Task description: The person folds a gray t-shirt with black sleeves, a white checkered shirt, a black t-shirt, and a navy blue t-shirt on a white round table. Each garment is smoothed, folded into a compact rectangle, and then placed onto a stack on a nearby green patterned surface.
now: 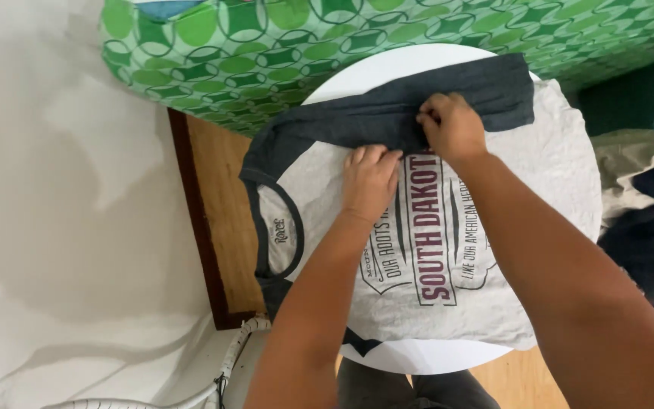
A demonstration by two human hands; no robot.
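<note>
A grey T-shirt (448, 250) with dark sleeves lies spread over a round white table (418, 357), with a green patterned cloth (281, 53) behind it and a pile of clothes (649, 220) to the right. The left hand (370, 180) presses flat and unclenched on the shirt's chest. The right hand (452, 125) pinches the dark sleeve (387, 113), which is folded across the shirt.

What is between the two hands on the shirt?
In the head view, only the shirt lies between the left hand and the right hand: the edge of its dark folded sleeve meeting grey fabric.
</note>
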